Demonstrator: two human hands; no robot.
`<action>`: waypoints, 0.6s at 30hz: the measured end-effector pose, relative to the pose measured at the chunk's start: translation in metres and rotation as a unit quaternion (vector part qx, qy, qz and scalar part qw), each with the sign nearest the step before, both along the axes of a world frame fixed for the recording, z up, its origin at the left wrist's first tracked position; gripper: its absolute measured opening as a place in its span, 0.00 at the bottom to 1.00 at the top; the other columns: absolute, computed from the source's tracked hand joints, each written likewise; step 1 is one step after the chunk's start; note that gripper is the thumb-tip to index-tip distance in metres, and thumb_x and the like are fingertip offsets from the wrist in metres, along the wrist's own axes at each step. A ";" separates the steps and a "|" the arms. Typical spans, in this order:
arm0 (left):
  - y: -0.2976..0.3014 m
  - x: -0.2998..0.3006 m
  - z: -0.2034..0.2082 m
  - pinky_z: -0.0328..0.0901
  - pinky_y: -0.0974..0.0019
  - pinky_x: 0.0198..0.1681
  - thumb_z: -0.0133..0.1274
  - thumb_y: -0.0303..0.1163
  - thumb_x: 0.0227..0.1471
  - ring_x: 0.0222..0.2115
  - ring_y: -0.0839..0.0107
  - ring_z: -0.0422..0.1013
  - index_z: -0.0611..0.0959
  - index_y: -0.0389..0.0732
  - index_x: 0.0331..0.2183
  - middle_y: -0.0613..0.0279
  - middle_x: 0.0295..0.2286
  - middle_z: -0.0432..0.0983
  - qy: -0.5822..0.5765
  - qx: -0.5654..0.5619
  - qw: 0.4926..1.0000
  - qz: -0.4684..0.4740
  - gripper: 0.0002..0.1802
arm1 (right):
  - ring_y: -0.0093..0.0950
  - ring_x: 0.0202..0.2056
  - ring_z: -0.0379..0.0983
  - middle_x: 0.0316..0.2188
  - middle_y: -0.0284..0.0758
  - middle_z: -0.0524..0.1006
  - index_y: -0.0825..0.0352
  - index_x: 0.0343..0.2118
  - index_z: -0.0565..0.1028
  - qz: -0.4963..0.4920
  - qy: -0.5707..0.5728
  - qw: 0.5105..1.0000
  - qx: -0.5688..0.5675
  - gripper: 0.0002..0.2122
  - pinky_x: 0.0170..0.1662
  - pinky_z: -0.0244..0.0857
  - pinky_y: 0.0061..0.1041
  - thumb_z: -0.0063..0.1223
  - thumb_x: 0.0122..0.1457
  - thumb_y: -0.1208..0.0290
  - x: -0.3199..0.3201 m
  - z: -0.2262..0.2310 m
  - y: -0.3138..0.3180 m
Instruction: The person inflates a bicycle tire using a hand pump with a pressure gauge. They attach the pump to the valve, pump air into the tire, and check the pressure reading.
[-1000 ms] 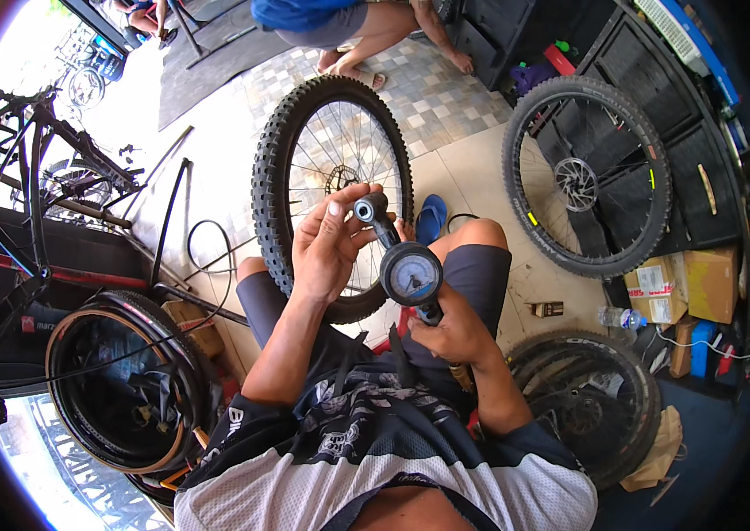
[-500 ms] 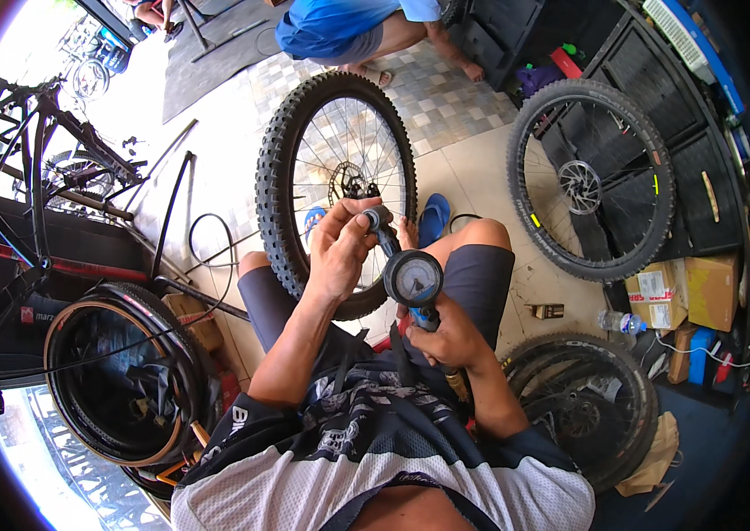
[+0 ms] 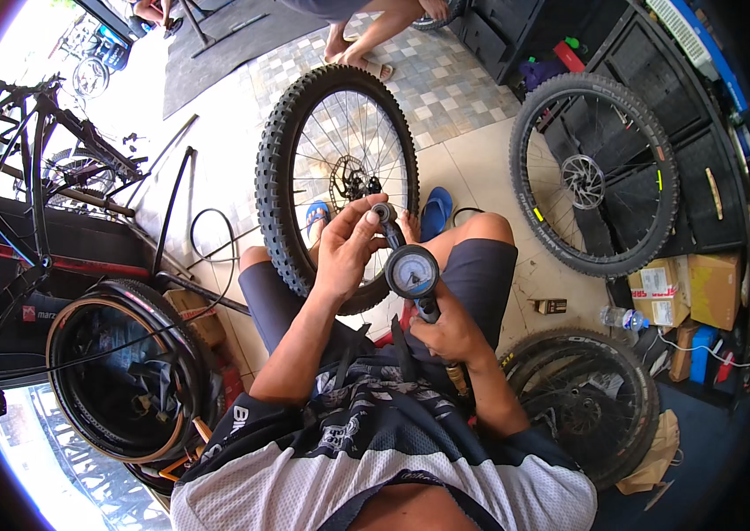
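Note:
My right hand is wrapped round the handle of a tire inflator, whose round pressure gauge faces up at me. A short dark hose leads from the gauge to the inflator's chuck, and my left hand pinches this chuck between thumb and fingers. Just beyond both hands, a bicycle wheel with a knobby tire stands upright between my legs. A brake disc shows at its hub. The chuck is in front of the wheel's near part; I cannot see the valve.
A second wheel leans on black cabinets at the right. Stacked wheels lie at my lower right, and tires at my left. Bicycle frames fill the far left. Another person's legs are beyond the wheel. Cardboard boxes stand right.
The chuck has turned so that its round opening faces up more, and the gauge has tilted slightly. The other person has risen from a bent posture and shifted.

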State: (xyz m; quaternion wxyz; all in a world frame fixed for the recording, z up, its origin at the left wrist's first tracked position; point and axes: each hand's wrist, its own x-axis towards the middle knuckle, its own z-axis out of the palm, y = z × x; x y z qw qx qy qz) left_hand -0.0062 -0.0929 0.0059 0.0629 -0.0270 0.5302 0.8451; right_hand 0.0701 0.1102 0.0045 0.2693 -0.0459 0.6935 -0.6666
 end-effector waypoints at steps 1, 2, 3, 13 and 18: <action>-0.001 0.000 0.000 0.72 0.67 0.44 0.53 0.37 0.66 0.42 0.75 0.74 0.76 0.31 0.54 0.59 0.44 0.77 -0.022 0.039 0.999 -0.009 0.22 | 0.35 0.40 0.74 0.39 0.44 0.75 0.70 0.58 0.65 0.010 0.008 1.000 -0.002 0.28 0.48 0.67 0.31 0.54 0.51 0.78 -0.001 0.000 0.002; -0.003 0.001 -0.001 0.72 0.68 0.43 0.54 0.37 0.66 0.41 0.76 0.74 0.76 0.31 0.54 0.59 0.45 0.77 -0.038 0.081 0.996 -0.021 0.22 | 0.35 0.40 0.74 0.40 0.44 0.75 0.70 0.58 0.65 0.007 0.020 1.000 -0.002 0.28 0.48 0.67 0.31 0.54 0.51 0.78 -0.002 0.000 0.003; -0.006 0.000 -0.002 0.71 0.67 0.43 0.54 0.38 0.65 0.42 0.74 0.73 0.76 0.31 0.54 0.59 0.44 0.77 -0.045 0.045 0.997 -0.034 0.23 | 0.36 0.40 0.74 0.40 0.44 0.75 0.70 0.59 0.64 0.010 0.040 0.999 -0.007 0.28 0.48 0.67 0.31 0.54 0.51 0.78 -0.003 -0.001 0.004; -0.010 0.000 -0.019 0.68 0.64 0.46 0.55 0.38 0.61 0.42 0.70 0.71 0.78 0.31 0.47 0.58 0.41 0.76 -0.077 0.051 0.996 0.014 0.20 | 0.35 0.42 0.75 0.39 0.42 0.77 0.69 0.62 0.62 0.027 0.017 0.999 0.003 0.32 0.48 0.68 0.32 0.56 0.52 0.75 -0.002 -0.012 -0.009; -0.014 0.000 -0.021 0.67 0.64 0.47 0.55 0.36 0.60 0.42 0.70 0.70 0.79 0.30 0.46 0.58 0.41 0.75 -0.085 0.068 0.994 0.031 0.19 | 0.25 0.25 0.74 0.38 0.37 0.76 0.67 0.64 0.60 0.057 -0.111 0.991 -0.039 0.33 0.28 0.71 0.26 0.57 0.54 0.75 -0.004 -0.010 -0.008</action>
